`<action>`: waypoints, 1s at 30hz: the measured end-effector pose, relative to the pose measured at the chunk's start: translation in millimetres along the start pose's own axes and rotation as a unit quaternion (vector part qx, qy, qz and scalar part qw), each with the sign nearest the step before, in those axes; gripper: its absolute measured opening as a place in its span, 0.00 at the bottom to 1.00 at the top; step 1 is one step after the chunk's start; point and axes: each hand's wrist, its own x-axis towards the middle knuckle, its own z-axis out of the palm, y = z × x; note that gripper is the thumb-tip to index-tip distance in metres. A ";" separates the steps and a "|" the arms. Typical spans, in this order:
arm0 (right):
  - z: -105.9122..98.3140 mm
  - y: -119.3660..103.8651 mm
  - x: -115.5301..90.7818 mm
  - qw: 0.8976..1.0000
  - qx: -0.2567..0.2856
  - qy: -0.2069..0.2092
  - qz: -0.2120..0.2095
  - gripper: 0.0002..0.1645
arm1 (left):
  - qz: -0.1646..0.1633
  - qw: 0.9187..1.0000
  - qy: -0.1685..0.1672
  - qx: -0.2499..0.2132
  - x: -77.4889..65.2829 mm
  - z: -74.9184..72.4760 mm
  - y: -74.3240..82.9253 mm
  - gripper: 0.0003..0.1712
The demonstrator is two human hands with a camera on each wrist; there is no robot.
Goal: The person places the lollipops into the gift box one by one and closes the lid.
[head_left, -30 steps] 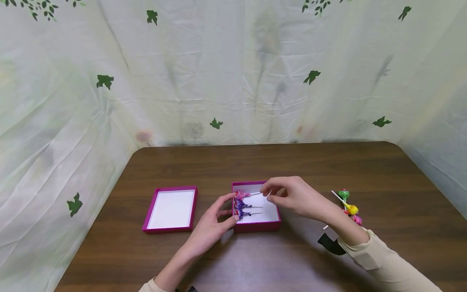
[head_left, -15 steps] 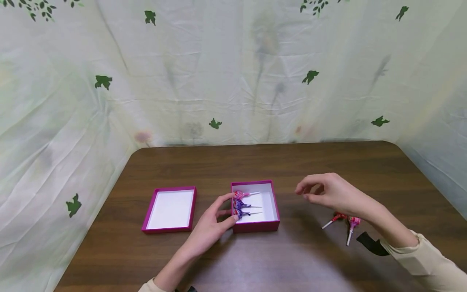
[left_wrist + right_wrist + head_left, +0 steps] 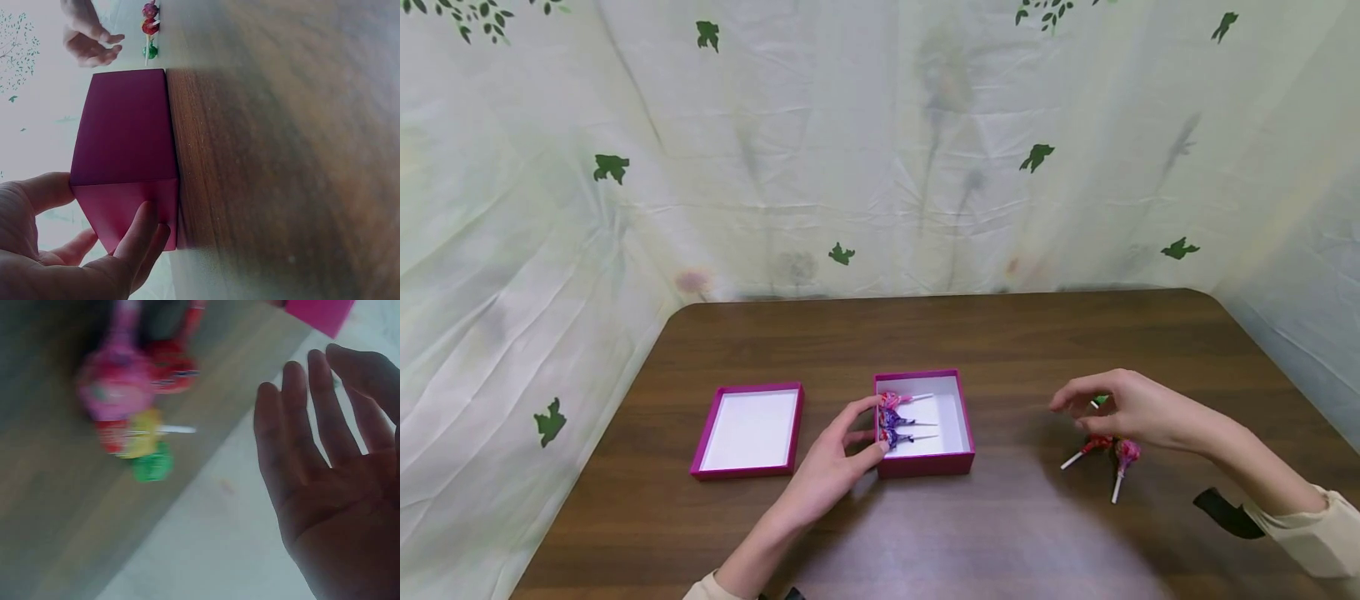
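While the left hand (image 3: 832, 458) grips the magenta square cardboard box (image 3: 925, 467), the loosely spread, seemingly empty right hand (image 3: 1138, 408) hovers to its right, by round pink-and-red wrapped lollipops (image 3: 1127, 452): likely light, slick; pinch sticks (image 3: 1117, 488).

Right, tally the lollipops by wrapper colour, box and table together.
Pink lollipops: 2
Purple-blue lollipops: 2
Red lollipop: 1
Yellow lollipop, with a red patch beside the yellow: 1
Green lollipop: 1
Total: 7, with 3 in the box and 4 on the table
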 end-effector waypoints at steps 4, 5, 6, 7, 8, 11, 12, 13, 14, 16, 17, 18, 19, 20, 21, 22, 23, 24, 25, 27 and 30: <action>2.1 14.0 -8.4 0.998 0.048 -0.015 0.024 0.18 | -0.005 1.000 -0.001 -0.002 0.5 -0.2 -0.1 0.32; 3.3 16.9 -10.3 0.998 0.060 -0.017 0.026 0.18 | -0.006 1.000 -0.001 -0.001 0.5 -0.3 -0.1 0.32; 4.7 19.8 -12.0 0.997 0.069 -0.019 0.028 0.18 | -0.006 1.000 -0.001 -0.002 0.6 -0.5 -0.1 0.32; 6.1 22.4 -13.6 0.997 0.074 -0.021 0.029 0.19 | -0.006 1.000 0.000 -0.001 0.7 -0.6 -0.3 0.32; 8.0 25.1 -14.8 0.996 0.078 -0.021 0.023 0.19 | -0.006 1.000 0.000 -0.001 0.7 -0.7 -0.4 0.32; 13.2 31.5 -16.8 0.998 0.065 -0.017 0.002 0.22 | -0.005 1.000 0.001 -0.001 0.7 -0.9 -0.6 0.32; 14.4 33.7 -17.2 0.998 0.053 -0.016 -0.008 0.23 | -0.005 1.000 0.000 -0.001 0.7 -0.8 -0.8 0.32; 15.8 35.6 -17.5 0.999 0.045 -0.015 -0.017 0.25 | -0.005 1.000 0.001 0.000 0.7 -0.6 -1.0 0.32; 17.1 37.1 -17.8 0.999 0.043 -0.015 -0.023 0.25 | -0.005 1.000 0.000 0.000 0.7 -0.4 -1.1 0.32; 19.4 39.8 -17.9 0.999 0.035 -0.015 -0.035 0.26 | -0.006 1.000 -0.001 0.000 0.7 0.0 -1.4 0.32; 20.7 41.1 -17.7 0.998 0.035 -0.015 -0.045 0.27 | -0.006 1.000 -0.001 0.001 0.8 0.0 -1.5 0.32; 22.0 42.2 -17.5 0.998 0.042 -0.018 -0.051 0.26 | -0.006 1.000 -0.001 0.001 0.8 0.2 -1.5 0.32; 23.3 42.8 -17.1 0.997 0.053 -0.020 -0.054 0.24 | -0.006 1.000 -0.001 0.001 0.8 0.2 -1.5 0.32; 24.7 43.5 -16.7 0.996 0.063 -0.020 -0.057 0.22 | -0.006 1.000 -0.001 0.001 0.7 0.2 -1.4 0.32; 26.4 44.2 -16.0 0.996 0.066 -0.016 -0.065 0.20 | -0.007 1.000 -0.001 0.002 0.7 0.2 -1.3 0.32; 28.0 44.6 -15.2 0.995 0.073 -0.013 -0.070 0.19 | -0.006 1.000 0.000 0.003 0.7 0.0 -1.2 0.32; 29.6 44.4 -14.6 0.994 0.077 -0.008 -0.074 0.17 | -0.006 1.000 0.000 0.003 0.6 0.0 -1.1 0.32; 31.3 44.0 -13.9 0.994 0.077 -0.001 -0.075 0.16 | -0.006 1.000 0.000 0.003 0.5 -0.1 -1.1 0.32; 33.2 43.4 -13.0 0.994 0.073 0.009 -0.078 0.16 | -0.005 1.000 0.001 0.004 0.5 -0.2 -1.0 0.32; 36.8 41.6 -11.2 0.995 0.050 0.033 -0.082 0.16 | -0.004 1.000 0.001 0.004 0.4 -0.2 -1.0 0.32; 41.3 38.5 -8.6 0.995 0.015 0.063 -0.081 0.16 | -0.004 1.000 0.001 0.003 0.3 -0.1 -1.2 0.32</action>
